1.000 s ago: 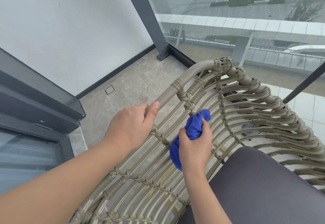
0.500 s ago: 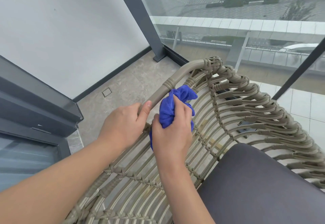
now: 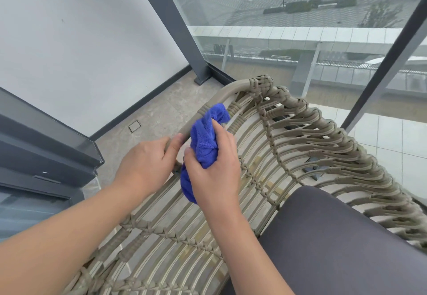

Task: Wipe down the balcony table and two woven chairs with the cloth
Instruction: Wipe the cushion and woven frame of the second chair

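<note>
Progress looks early: right hand (image 3: 213, 167) bunches the blue terry cloth (image 3: 204, 143) on the beige woven chair (image 3: 288, 137) top rail, left hand (image 3: 147, 162) fingers wrapped round that rail, table and second chair nowhere in sight.

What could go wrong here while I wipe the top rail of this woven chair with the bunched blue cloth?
1. The bunched blue cloth sits close to the left hand gripping the beige woven chair's rail, so the patch under that hand may go unwiped.
2. Loose folds hanging below the right hand could snag in the open weave.
3. Wiping in a ball, the cloth may skip the gaps between strands.
</note>
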